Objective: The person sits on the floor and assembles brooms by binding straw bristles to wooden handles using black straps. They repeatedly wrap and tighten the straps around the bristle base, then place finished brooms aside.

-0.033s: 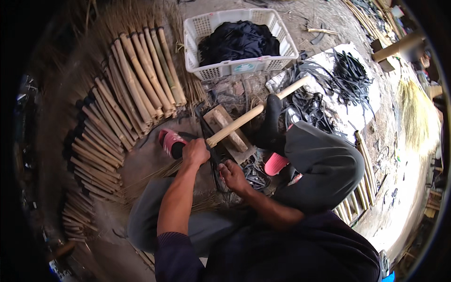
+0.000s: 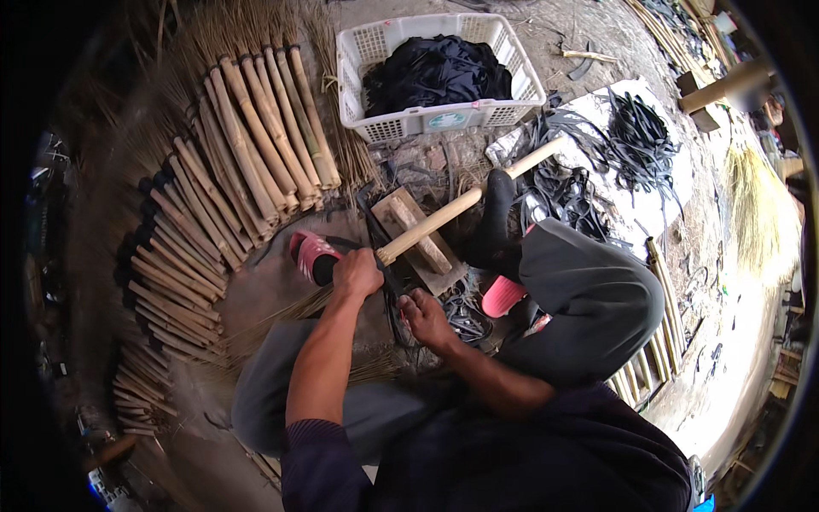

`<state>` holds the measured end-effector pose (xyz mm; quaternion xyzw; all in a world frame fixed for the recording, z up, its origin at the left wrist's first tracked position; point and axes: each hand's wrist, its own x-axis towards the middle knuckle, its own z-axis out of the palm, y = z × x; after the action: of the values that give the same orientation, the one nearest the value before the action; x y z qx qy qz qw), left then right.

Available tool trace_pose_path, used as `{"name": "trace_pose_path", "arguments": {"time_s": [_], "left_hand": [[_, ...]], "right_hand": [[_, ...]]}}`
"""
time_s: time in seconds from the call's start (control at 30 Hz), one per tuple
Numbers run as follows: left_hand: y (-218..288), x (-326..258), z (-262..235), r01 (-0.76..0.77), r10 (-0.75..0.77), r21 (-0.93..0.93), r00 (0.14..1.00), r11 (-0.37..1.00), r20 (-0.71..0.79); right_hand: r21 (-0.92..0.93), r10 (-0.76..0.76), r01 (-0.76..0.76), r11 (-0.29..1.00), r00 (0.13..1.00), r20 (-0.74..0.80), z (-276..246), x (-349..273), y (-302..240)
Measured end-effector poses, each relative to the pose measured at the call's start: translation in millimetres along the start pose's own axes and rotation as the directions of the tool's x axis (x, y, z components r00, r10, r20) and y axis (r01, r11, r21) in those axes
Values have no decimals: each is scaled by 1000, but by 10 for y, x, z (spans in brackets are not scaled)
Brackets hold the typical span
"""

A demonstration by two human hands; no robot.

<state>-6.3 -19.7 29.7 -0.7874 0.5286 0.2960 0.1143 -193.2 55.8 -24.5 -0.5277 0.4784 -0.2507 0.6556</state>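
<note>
Between the knees [image 2: 627, 294] | left hand [image 2: 357, 273] clenched around bristles [image 2: 300, 309] at the pole's [image 2: 465, 201] near end | right hand [image 2: 426, 317] grasping black strip [image 2: 392, 282] | pole crossing over wooden block [image 2: 437, 255]

A rectangular plastic basket [image 2: 375, 130] is set beyond a round wooden pole [image 2: 452, 210]. Long bamboo sticks [image 2: 275, 128] are ranged left of both, thin flexible strips [image 2: 640, 136] right.

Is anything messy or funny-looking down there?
Yes. One pink sandal looks odd: the right foot seems out of it, while the left foot wears the matching sandal. Also, black strips lie tangled across the white sheet, which looks messy.
</note>
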Motion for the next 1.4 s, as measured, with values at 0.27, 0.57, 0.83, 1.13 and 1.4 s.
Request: {"name": "trace_pose_path", "arguments": {"time_s": [0.27,0.57,0.83,1.13,1.4], "left_hand": [[9,-22,-18,-14,14,0,1000,1000,-14],[-66,-6,229,-18,30,78,988,997,-150],[-237,-157,139,-213,182,-157,965,964,-190],[-212,-81,228,-143,113,-248,985,958,-131],[-255,423,24,15,160,-358,876,934,454]], "right_hand": [[-63,97,-91,994,991,94,-79,-77,-280],[-153,-381,432,889,882,277,-91,1348,-1300],[-748,462,102,656,730,504,515,2673,-179],[-672,155,93,735,941,300,520,2605,-1935],[188,97,-54,981,970,-225,66,613,-595]]}}
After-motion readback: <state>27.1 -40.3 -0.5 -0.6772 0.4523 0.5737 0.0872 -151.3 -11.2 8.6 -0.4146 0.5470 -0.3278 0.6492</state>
